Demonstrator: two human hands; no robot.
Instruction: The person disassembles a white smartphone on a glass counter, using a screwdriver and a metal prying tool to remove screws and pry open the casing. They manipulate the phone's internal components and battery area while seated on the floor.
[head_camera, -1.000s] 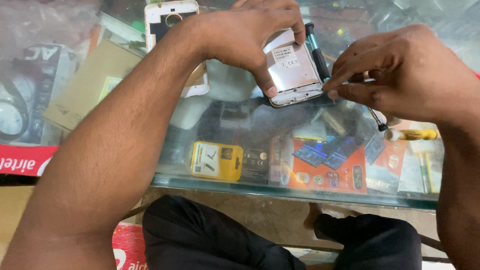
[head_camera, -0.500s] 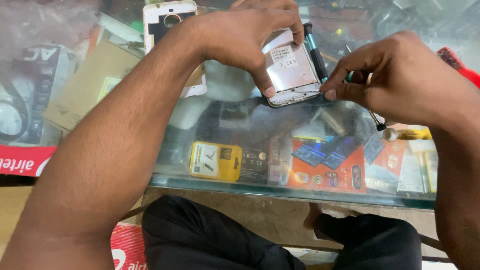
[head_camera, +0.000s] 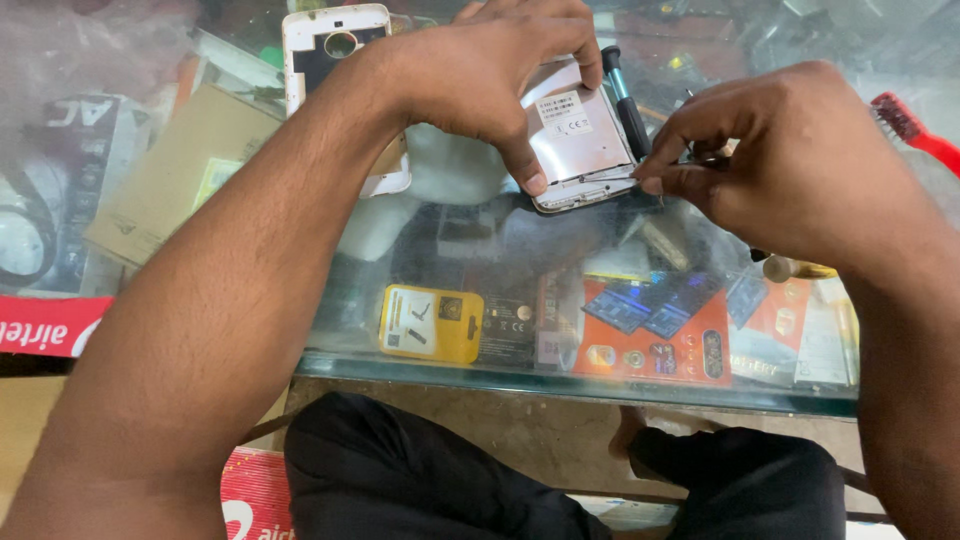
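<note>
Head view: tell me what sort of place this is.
Probably a small phone repair stall. The left hand grips an opened silver phone on a glass counter, the right hand pinches at its edge, and packaged accessories lie under the glass. Another white phone lies nearby.

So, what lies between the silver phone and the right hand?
In the head view, a dark slim tool stands between the silver phone and the right hand, whose fingertips reach the phone's edge.

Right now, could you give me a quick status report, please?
Left hand grips opened phone. Right hand pinches at its edge. Dark tool lies alongside.
</note>
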